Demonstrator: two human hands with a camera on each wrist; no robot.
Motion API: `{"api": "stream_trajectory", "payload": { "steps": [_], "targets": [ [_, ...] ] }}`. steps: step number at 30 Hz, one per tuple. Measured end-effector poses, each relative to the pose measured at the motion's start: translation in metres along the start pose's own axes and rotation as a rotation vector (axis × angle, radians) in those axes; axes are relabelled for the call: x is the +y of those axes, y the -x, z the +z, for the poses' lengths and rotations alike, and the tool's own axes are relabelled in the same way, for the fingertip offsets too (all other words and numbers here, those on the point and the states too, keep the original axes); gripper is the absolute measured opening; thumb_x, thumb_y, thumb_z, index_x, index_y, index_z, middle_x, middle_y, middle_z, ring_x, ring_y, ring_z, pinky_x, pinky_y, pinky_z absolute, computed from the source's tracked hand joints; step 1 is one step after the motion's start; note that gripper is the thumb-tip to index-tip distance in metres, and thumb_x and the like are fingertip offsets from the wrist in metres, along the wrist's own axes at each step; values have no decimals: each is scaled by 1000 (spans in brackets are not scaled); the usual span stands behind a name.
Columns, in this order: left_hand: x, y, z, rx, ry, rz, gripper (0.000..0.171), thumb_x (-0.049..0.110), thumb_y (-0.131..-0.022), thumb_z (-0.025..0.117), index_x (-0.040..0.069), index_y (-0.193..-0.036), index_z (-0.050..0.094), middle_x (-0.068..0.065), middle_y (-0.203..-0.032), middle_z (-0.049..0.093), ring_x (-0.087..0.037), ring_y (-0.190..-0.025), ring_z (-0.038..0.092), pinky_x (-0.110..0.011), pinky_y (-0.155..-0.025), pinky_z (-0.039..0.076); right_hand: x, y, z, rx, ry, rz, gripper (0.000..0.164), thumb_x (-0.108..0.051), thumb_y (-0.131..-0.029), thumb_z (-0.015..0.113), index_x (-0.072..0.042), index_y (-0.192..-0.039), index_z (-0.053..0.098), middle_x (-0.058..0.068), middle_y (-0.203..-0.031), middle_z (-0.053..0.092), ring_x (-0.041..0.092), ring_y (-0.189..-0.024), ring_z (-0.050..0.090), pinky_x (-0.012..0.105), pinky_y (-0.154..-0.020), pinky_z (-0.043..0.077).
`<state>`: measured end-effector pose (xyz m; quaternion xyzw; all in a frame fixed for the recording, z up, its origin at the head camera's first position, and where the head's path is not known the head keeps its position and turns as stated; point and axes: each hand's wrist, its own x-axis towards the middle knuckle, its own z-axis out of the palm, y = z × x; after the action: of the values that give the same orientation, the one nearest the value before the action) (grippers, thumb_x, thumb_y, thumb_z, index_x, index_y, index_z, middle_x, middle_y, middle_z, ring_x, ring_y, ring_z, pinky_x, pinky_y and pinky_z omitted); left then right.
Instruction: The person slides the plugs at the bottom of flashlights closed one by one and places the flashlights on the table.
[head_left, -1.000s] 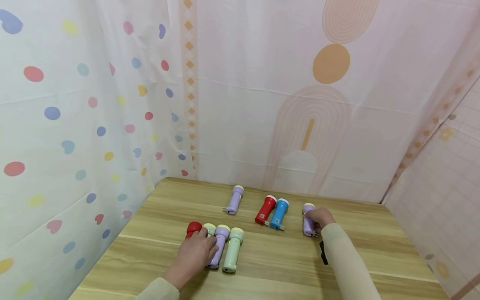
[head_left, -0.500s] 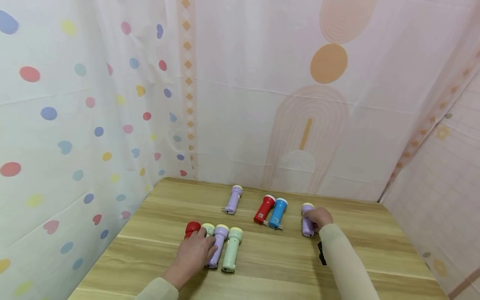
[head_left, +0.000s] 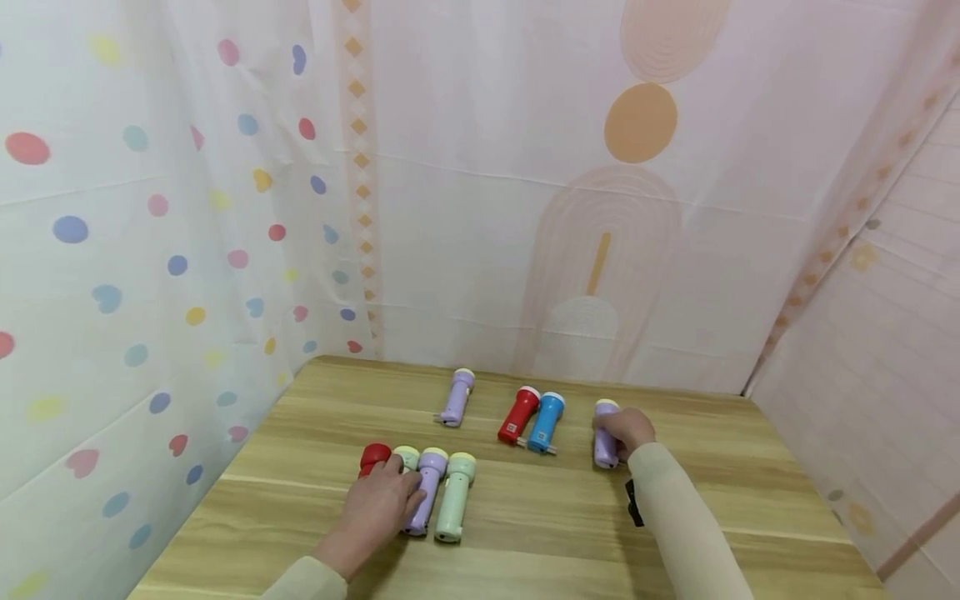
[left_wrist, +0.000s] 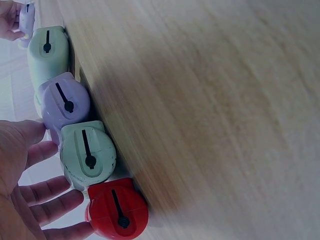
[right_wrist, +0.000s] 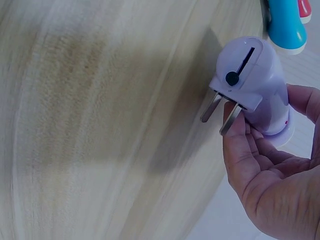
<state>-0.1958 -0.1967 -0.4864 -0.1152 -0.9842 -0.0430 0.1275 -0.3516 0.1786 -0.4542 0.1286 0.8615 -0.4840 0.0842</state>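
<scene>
On the table's left, my left hand (head_left: 375, 504) rests over a row of flashlights. In the left wrist view its fingers are spread loosely: the thumb at the purple flashlight (left_wrist: 67, 102), the fingertips at the pale green flashlight (left_wrist: 89, 155) and the red flashlight (left_wrist: 120, 207). A second pale green flashlight (head_left: 454, 504) lies at the row's right end. Farther right, my right hand (head_left: 632, 428) pinches another purple flashlight (right_wrist: 252, 70) between thumb and fingers. Its two metal plug prongs (right_wrist: 231, 120) stick out from its base, which faces the right wrist camera.
At the back of the wood-grain table (head_left: 540, 517) lie a purple flashlight (head_left: 457, 400), a red flashlight (head_left: 519, 414) and a blue flashlight (head_left: 546, 423), plug prongs out. Patterned curtains (head_left: 465, 208) hang behind and beside the table.
The head view has turned slightly right, so everything sits a little farther left in it. Both hands keep their places on the flashlights.
</scene>
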Motion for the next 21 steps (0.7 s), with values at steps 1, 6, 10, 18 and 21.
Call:
{"api": "stream_trajectory", "payload": {
  "steps": [1, 6, 10, 18, 21],
  "targets": [
    [0, 0, -1, -3, -4, -1, 23, 34, -90, 72, 13, -99, 73, -6, -90, 55, -22, -75, 52, -38, -57, 49, -2, 1, 0, 4, -4, 0, 48, -15, -85, 68, 17, -116, 51, 25, -97, 60, 25, -72, 61, 33, -57, 56],
    [-1, -2, -2, -14, -3, -5, 26, 35, -90, 72, 12, -102, 73, -7, -92, 56, -23, -77, 52, -39, -59, 50, -8, 5, 1, 18, -18, -13, 48, -13, -85, 68, 17, -117, 51, 27, -101, 59, 25, -74, 61, 33, -57, 56],
    [-1, -2, -3, -2, 2, -12, 24, 34, -90, 72, 12, -100, 73, -7, -90, 55, -25, -77, 53, -41, -59, 50, -11, 7, 3, 22, -34, -13, 49, -13, -85, 68, 17, -118, 50, 28, -104, 58, 27, -77, 62, 34, -60, 57],
    [1, -3, -4, -1, -11, 2, 20, 32, -89, 73, 13, -91, 71, -6, -85, 53, -25, -74, 53, -41, -57, 48, -9, 16, 5, 23, -59, -32, 42, -9, -84, 67, 18, -113, 51, 27, -99, 58, 29, -75, 63, 36, -59, 57],
    [1, -3, -4, 9, -21, 10, 19, 32, -88, 73, 13, -88, 70, -6, -83, 53, -25, -73, 53, -41, -56, 48, -9, 20, 5, 21, -80, -33, 41, -9, -86, 66, 18, -113, 51, 26, -100, 58, 28, -76, 63, 36, -59, 57]
  ]
}}
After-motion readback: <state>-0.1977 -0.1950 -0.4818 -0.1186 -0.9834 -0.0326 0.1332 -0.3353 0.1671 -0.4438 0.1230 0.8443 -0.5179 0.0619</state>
